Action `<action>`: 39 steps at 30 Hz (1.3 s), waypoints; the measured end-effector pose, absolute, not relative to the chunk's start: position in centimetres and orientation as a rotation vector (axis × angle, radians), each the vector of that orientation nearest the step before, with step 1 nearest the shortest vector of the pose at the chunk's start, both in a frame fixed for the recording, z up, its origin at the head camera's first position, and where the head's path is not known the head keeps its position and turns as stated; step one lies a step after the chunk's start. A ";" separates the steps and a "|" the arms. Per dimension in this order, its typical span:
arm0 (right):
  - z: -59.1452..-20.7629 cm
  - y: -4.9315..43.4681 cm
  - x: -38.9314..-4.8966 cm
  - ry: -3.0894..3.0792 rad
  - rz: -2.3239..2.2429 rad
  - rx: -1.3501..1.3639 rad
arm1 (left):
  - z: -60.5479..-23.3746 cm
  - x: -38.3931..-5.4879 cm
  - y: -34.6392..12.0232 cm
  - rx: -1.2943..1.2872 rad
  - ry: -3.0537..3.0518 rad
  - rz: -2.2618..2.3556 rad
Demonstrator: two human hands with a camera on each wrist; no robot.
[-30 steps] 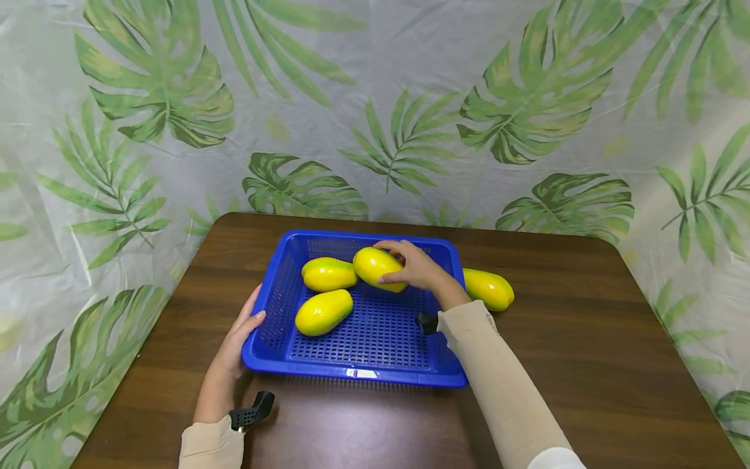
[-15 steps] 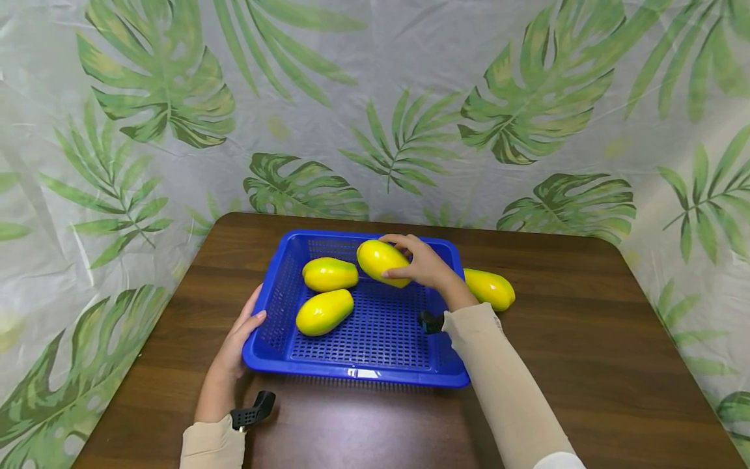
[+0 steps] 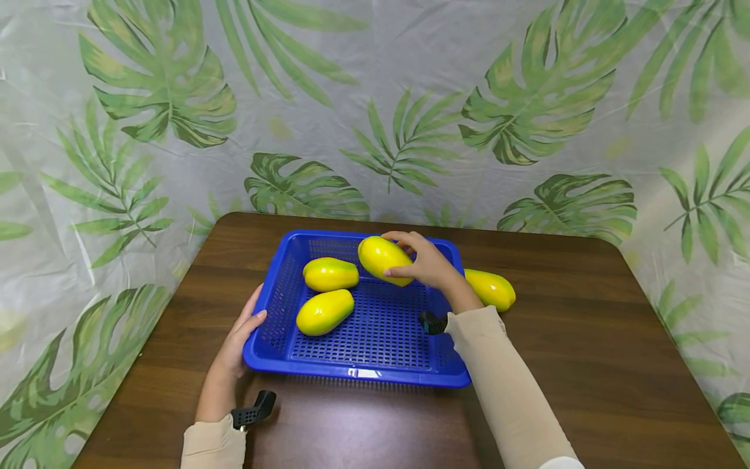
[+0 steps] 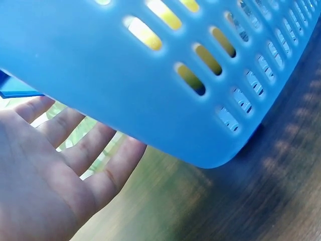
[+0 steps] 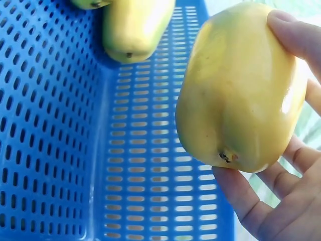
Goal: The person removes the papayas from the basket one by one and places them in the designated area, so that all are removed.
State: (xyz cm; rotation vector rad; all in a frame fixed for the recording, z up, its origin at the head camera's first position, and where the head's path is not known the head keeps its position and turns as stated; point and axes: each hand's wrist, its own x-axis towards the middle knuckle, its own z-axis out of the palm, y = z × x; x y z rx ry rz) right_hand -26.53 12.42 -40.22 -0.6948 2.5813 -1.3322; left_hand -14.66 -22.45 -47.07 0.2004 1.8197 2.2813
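Left hand: the left hand (image 3: 237,339) grips the left side of a rectangular blue perforated plastic basket (image 3: 410,378), thumb over the rim, fingers spread fairly straight against the outer wall; probably a light hold to steady it.
Basket's place: on a dark brown wood-grain table (image 3: 586,339), between the arms, presumably so that both hands reach it comfortably.
Near fruit: a glossy yellow oblong fruit with a green tinge (image 3: 325,312) lies on its side in the basket's left half; the raised walls should check rolling.
Far fruit: a similar yellow-green oblong fruit (image 3: 331,275) lies behind it, also sideways; whether the two touch is hard to tell.
Held fruit: a plump, shiny yellow fruit (image 3: 381,259) is tilted above the basket's holed floor, toward the back; its dark-scarred end faces the right wrist camera.
Right hand: the right hand (image 3: 430,264) holds that fruit, thumb and fingers set wide around its girth, likely because the smooth skin needs opposed support.
Outside fruit: another yellow oblong fruit (image 3: 491,290) rests on the table beside the basket's right wall, partly hidden.
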 end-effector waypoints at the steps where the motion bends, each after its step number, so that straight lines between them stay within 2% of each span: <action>1: -40.1 12.4 -26.5 2.579 -1.340 -0.702 | -47.1 -14.7 -22.5 0.199 1.821 2.280; 30: -36.4 14.2 -25.3 2.662 -1.428 -0.813 | -47.1 -14.7 -22.4 0.168 1.828 2.282; 39: -34.9 15.3 -25.0 2.686 -1.430 -0.758 | -47.2 -14.7 -22.4 0.169 1.826 2.288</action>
